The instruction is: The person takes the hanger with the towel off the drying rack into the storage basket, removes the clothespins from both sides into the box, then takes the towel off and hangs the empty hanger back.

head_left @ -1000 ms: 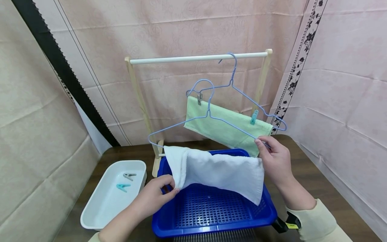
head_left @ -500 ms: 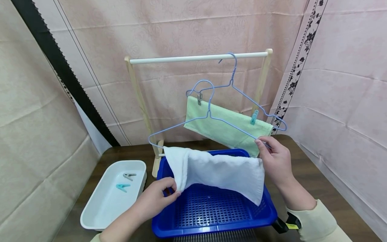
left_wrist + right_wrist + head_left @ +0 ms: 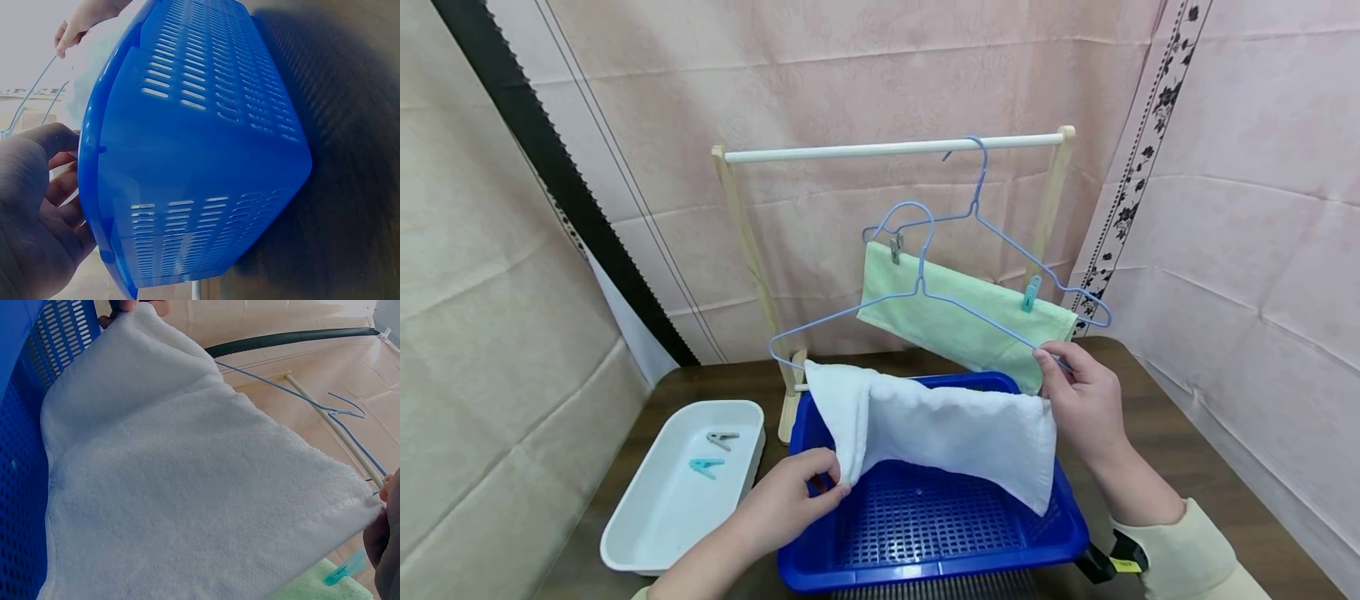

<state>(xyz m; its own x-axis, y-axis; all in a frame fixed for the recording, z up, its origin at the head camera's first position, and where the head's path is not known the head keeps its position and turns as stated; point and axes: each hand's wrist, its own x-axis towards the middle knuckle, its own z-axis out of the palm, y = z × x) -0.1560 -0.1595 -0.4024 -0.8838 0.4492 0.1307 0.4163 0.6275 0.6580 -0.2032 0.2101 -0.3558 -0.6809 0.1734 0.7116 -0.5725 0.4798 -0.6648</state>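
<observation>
A white towel (image 3: 955, 425) hangs folded over the bottom bar of a blue wire hanger (image 3: 919, 279), above a blue perforated basket (image 3: 932, 575). My right hand (image 3: 1082, 404) pinches the hanger's right end together with the towel's upper corner. At the towel's lower left corner, my left hand (image 3: 790, 496) pinches the cloth between thumb and fingers, close to the basket's left rim. In the left wrist view the basket wall (image 3: 187, 150) hides the left fingertips in part. The right wrist view shows the towel (image 3: 162, 450) spread between both hands.
Behind, a wooden rack with a white rod (image 3: 865, 151) carries a second blue hanger (image 3: 1000, 229) with a green cloth (image 3: 947, 308) clipped on by a grey and a teal clothespin (image 3: 1031, 293). A white tray (image 3: 632, 525) at left holds two clothespins (image 3: 706, 467).
My left hand has drawn the towel's lower left corner slightly downward. The right hand and the hanger keep nearly the same place.
</observation>
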